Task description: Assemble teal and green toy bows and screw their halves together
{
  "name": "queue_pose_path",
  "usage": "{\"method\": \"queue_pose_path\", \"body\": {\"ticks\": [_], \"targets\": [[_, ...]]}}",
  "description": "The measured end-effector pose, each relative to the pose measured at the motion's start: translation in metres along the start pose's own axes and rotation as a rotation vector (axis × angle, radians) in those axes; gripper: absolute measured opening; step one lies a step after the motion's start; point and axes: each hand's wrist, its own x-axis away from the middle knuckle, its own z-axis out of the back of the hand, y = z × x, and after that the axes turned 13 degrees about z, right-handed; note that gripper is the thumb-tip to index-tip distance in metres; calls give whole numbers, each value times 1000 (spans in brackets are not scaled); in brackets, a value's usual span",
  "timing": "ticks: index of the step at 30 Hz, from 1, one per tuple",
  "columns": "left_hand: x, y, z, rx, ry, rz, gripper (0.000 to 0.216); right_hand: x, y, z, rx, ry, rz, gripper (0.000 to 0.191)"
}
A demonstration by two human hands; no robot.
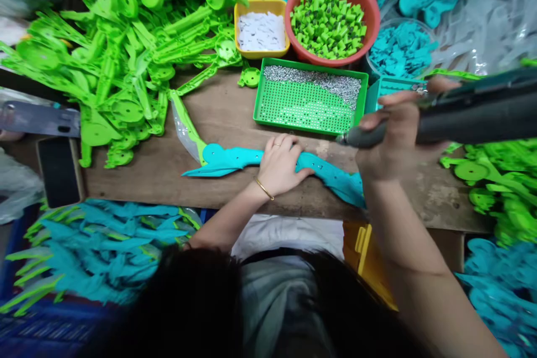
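My left hand [280, 165] is closed over the middle of a long, curved teal plastic toy part [331, 175], holding it against the wooden bench. At its left end a green piece with a clear, blade-like strip [184, 127] sticks up and away. In my right hand [392, 142] is a dark, slightly blurred electric screwdriver [470, 109]. Its tip points left, above the near right corner of a green perforated tray [310, 112] with many small silver screws [312, 79]. My right forearm hides the right end of the toy part.
Green plastic parts [126, 56] pile up at left. Behind the tray stand a yellow tub [240, 51] of white pieces, a red bowl [371, 5] of green pieces and a clear tub of teal bits [400, 47]. A phone [61, 170] lies at left, above a blue crate [46, 330] of teal-green assemblies.
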Motion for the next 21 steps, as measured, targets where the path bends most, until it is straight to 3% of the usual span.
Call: {"method": "queue_pose_path", "body": {"ticks": [2,6,10,13,16,21], "targets": [[0,-1,-1,-3,-1,2,46,-8,25,-9,81,61,23,24],[0,-1,-2,-6,-1,-2,48,1,73,-4,298,-142,-53,39],[0,-1,-2,-10,7,-11,48,14,93,6,386,-245,-85,46],[0,-2,-2,-9,8,-13,49,15,92,2,387,-229,-65,47],[0,-1,-2,-2,6,-6,49,8,79,-8,309,-115,-31,44],[0,0,-1,-2,10,-2,46,-12,29,-5,132,10,46,27]]}}
